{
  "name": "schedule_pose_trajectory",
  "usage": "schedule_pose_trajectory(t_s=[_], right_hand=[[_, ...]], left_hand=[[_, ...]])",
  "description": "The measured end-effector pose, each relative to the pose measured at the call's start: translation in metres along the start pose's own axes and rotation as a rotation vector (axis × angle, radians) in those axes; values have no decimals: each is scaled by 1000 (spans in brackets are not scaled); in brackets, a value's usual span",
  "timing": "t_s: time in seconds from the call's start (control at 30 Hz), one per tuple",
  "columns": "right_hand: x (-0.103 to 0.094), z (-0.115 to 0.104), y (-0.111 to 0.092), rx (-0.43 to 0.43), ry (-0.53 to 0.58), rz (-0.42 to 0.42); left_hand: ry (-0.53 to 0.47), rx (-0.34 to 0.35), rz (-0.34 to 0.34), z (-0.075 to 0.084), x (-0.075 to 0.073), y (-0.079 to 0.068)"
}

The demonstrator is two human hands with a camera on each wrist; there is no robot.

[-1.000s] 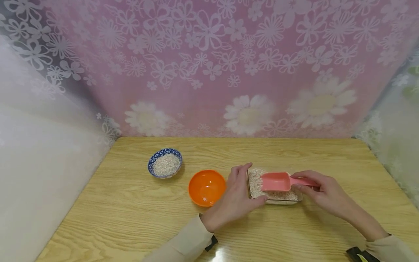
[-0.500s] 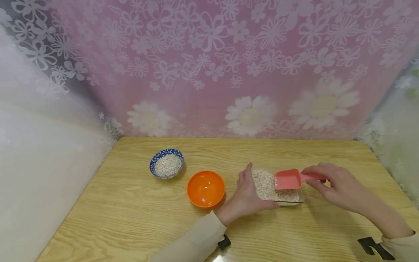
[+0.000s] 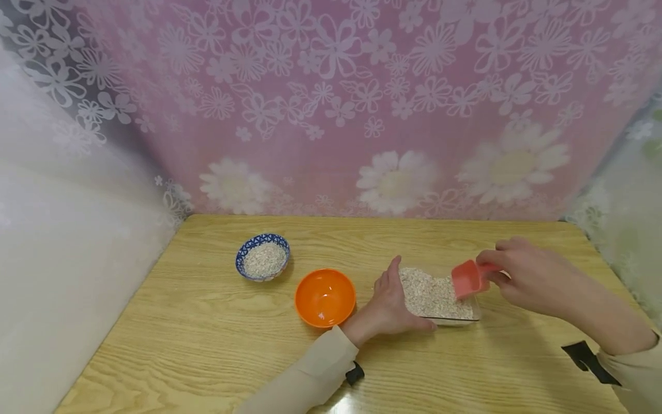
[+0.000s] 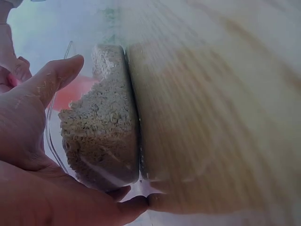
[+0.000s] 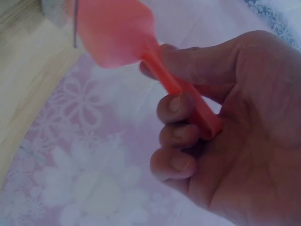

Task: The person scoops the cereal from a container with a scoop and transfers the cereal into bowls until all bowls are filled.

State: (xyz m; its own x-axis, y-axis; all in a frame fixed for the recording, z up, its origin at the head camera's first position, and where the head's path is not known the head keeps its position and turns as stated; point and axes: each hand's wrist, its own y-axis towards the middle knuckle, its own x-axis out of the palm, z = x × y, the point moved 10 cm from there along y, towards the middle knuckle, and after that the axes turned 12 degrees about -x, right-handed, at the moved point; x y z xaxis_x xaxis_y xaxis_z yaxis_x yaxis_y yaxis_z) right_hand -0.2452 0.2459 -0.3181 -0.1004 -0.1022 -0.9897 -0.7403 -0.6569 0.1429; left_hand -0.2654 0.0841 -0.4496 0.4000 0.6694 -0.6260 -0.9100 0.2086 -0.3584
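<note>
My left hand (image 3: 385, 307) holds the left end of a rectangular glass container (image 3: 449, 320), thumb along the near side and fingers at the far side. Pale oat flakes (image 3: 429, 294) fill the container, heaped at the left and lower toward the right; the left wrist view shows the slope through the glass. A pink scoop (image 3: 468, 280) is tilted steeply over the right end, its front edge down at the oats. My right hand (image 3: 538, 282) grips its handle, fingers curled round it in the right wrist view. An orange bowl (image 3: 326, 299) with nothing in it stands left of my left hand.
Farther back and left, a blue-and-white patterned bowl (image 3: 266, 238) holds more pale flakes. Everything stands on a wooden table (image 3: 207, 345). A pink flowered curtain (image 3: 310, 144) hangs behind the table's back edge, with pale sheets at both sides.
The scoop has moved right across the oats and tipped from nearly level to steep, the right hand rising with it. The left hand has shifted slightly right along the container.
</note>
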Motion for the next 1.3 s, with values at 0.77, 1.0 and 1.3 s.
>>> schedule_pose_trajectory(t_s=[0.77,1.0,1.3], right_hand=[[62,37,-14,59,475,130],[79,25,-14,11,609,193],[70,7,-15,-49,448,315]], left_hand=[[44,30,-32,-2,-4,3],[49,30,-36,-2,-4,4],[54,24,-35,-3,-4,4]])
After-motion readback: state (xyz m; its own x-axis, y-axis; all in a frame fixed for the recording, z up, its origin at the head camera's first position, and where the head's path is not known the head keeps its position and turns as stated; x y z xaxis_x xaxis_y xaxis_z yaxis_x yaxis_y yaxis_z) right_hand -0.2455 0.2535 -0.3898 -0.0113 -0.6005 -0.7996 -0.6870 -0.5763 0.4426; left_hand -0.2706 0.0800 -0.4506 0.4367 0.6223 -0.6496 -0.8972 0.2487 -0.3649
